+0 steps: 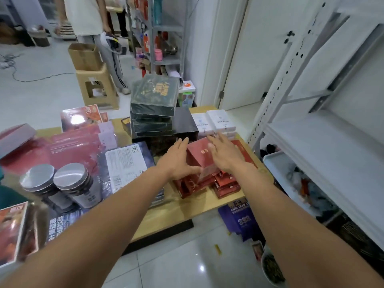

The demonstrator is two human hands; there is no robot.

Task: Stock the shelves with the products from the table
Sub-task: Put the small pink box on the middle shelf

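Note:
A stack of red boxes (pixel 199 156) lies at the near right corner of the wooden table (pixel 182 208). My left hand (pixel 178 159) lies flat against the left side of the top red box, fingers straight and thumb under its near edge. My right hand (pixel 224 152) hovers over the box's right side with fingers spread and straight. Behind it stands a pile of dark green boxes (pixel 153 104) next to a black box (pixel 185 121) and white boxes (pixel 216 121). White shelves (pixel 324 142) stand at the right, their boards bare.
Two silver-lidded jars (pixel 60 181), pink packets (pixel 76 146) and flat printed boxes (pixel 126 163) fill the table's left. A purple bag (pixel 239 221) lies on the floor below the table. A beige stool (pixel 97 88) with a carton and a person stand behind.

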